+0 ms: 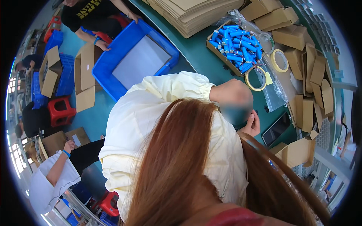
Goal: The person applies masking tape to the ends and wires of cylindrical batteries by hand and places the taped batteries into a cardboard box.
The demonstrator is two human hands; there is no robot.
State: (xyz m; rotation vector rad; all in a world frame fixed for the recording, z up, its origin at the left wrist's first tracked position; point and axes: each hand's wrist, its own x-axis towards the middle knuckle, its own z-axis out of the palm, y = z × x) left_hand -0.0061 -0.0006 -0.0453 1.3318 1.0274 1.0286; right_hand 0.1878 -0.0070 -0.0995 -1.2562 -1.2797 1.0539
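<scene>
My left hand comes out of a cream elasticated cuff and is curled over the green table. Below it my right hand shows bent fingers and a thumb. A blurred patch lies between the hands, so whatever they grip is hidden. Just beyond my left hand stands an open cardboard box heaped with blue cylindrical cells with thin wires. A roll of cream tape lies against its near corner, close to my left hand. A dark phone rests right of my right hand.
Another tape roll and clear plastic bags lie beside the cells. Open cardboard boxes crowd the right edge; stacked cardboard sheets stand at the back. A co-worker's hands hold a blue tub at left. A red stool stands behind.
</scene>
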